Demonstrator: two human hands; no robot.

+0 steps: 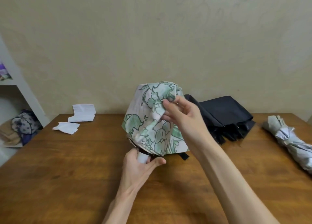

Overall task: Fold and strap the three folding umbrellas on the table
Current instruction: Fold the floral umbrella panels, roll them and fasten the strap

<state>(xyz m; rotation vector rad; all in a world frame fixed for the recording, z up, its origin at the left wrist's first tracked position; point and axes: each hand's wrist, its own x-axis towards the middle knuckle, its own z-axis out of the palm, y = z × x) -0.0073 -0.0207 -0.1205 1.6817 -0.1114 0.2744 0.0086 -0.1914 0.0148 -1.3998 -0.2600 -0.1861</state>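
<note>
While the left hand (pixel 141 164) curls round the white handle (pixel 141 157) of the floral folding umbrella (pixel 148 122), held upright just above the bench (pixel 67 173), the right hand (pixel 182 115) pinches a fold of its canopy. That fabric looks thin, limp and slippery over stiff ribs, so it is probably best gathered pleat by pleat and steadied at the rigid handle. A black umbrella (pixel 224 115) lies loose behind, and a grey umbrella (pixel 290 139) lies bundled on the right.

Table (pixel 67 173): wood, grained, low sheen. Floral umbrella (pixel 152 119): matt printed cloth; black umbrella (pixel 224 112): smooth dark fabric. Handle (pixel 141 157): smooth white plastic.
</note>
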